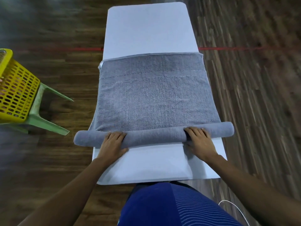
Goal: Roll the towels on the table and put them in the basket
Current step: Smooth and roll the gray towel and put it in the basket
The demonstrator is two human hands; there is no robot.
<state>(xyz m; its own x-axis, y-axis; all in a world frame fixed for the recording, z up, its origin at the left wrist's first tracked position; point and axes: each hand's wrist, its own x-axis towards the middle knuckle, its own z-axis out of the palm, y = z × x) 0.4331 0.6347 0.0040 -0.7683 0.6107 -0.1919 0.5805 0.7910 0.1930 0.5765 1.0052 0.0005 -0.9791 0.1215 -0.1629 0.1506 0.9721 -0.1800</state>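
One basket (17, 88), well left of the hands, is partly cut off. The towel (153, 98), rolled at one end, is gripped there beneath the curled left hand (113, 142) and right hand (199, 141).

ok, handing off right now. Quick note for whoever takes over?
Left hand: fingers curled over the roll, left of centre.
Right hand: same grip, right of centre.
Grey towel: laid lengthwise on the white table. Its near end is rolled, both roll ends overhang the table's sides, and most of the towel lies flat.
Yellow basket: on a green stool off to the left, apart from the table. Contents unclear.
Done: roll started.
Left: roll to the far end, then carry it to the basket. No other towel in view.
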